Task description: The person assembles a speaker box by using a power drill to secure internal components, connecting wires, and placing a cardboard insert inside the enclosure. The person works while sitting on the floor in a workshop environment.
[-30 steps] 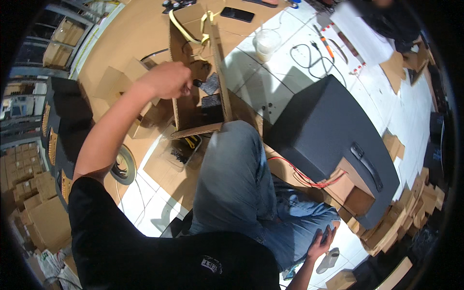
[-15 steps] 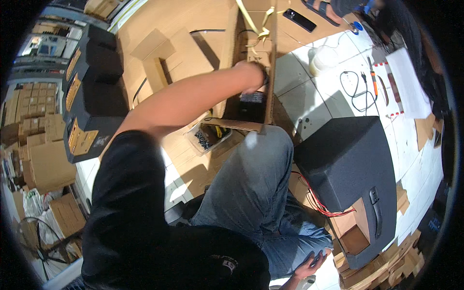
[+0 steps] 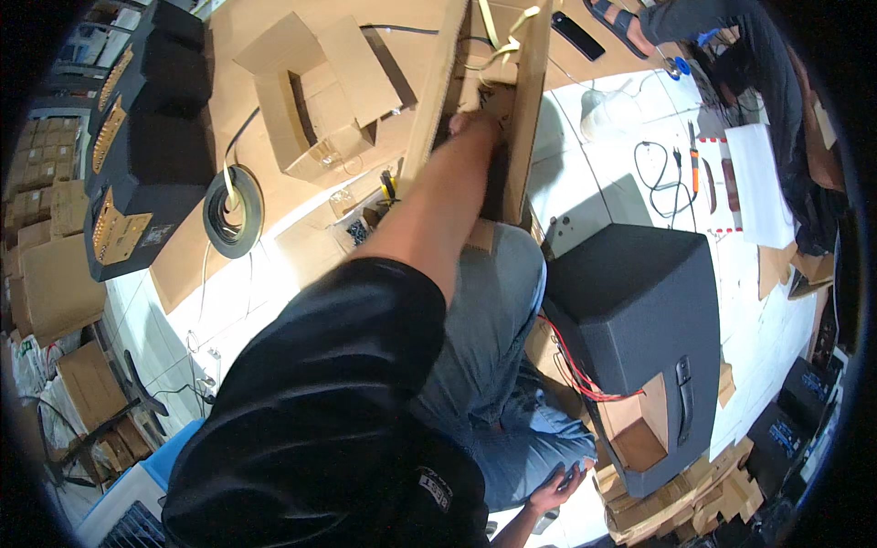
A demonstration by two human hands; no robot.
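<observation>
My left hand [image 3: 479, 128] reaches down into a long, tall-sided cardboard box [image 3: 527, 128] in front of me. Its fingers are hidden by the hand itself and the box's shadow, so their grip does not show. Pale yellow strapping [image 3: 501, 41] lies loosely in the far end of the box. My right hand [image 3: 555, 490] rests beside my bent knee in jeans, fingers apart and holding nothing. To the right of my leg stands a black speaker cabinet [image 3: 630, 292] with a handle, an open wooden recess and red wires [image 3: 585, 382].
An open small carton [image 3: 301, 110], a tape roll [image 3: 233, 211] and a tub of screws [image 3: 358, 230] lie left of the box. Black cabinets [image 3: 151, 146] line the far left. Rightward are a soldering iron [image 3: 694, 169], a phone [image 3: 577, 36] and another person's sandalled foot [image 3: 630, 27].
My left arm has swung rightward and now reaches more steeply into the box. The view has shifted, bringing the tape roll into sight. My right hand stays by the knee.
</observation>
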